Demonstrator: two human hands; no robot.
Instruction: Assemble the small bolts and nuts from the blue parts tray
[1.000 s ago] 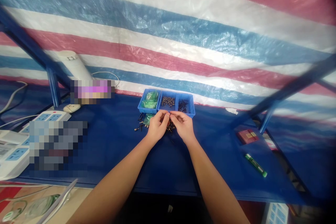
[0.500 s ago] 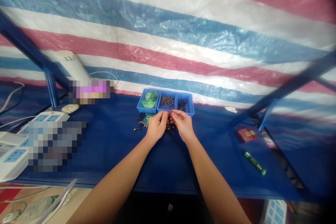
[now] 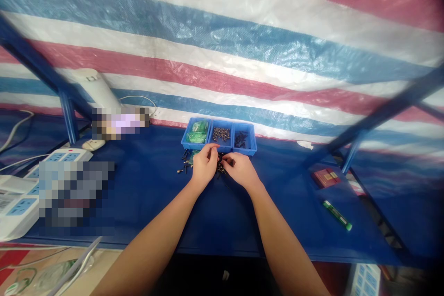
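Observation:
My left hand [image 3: 204, 164] is closed, thumb and forefinger pinched together just in front of the middle bin; whatever it holds is too small to make out. To its right, my right hand [image 3: 240, 167] dips its pinched fingertips into a pile of small loose screws [image 3: 221, 169] on the table. What lies between those fingertips is hidden. Behind the hands stand three joined blue bins: the left bin [image 3: 183, 141] with green packets [image 3: 196, 137], the middle one with brass-and-dark screws [image 3: 221, 134], the right one with black screws [image 3: 240, 139]. More loose screws [image 3: 185, 155] lie left of my left hand.
A white power strip [image 3: 21, 206] and a blurred-out object [image 3: 78, 192] lie on the left of the blue table [image 3: 145, 203]. At right are a red box [image 3: 326, 178] and a green tube [image 3: 337, 215]. Blue frame bars slope down on both sides before a striped sheet [image 3: 222, 55].
My right hand has drawn back from my left fingertips and come down onto the pile of screws. My left hand has barely moved, its fingertips slightly higher.

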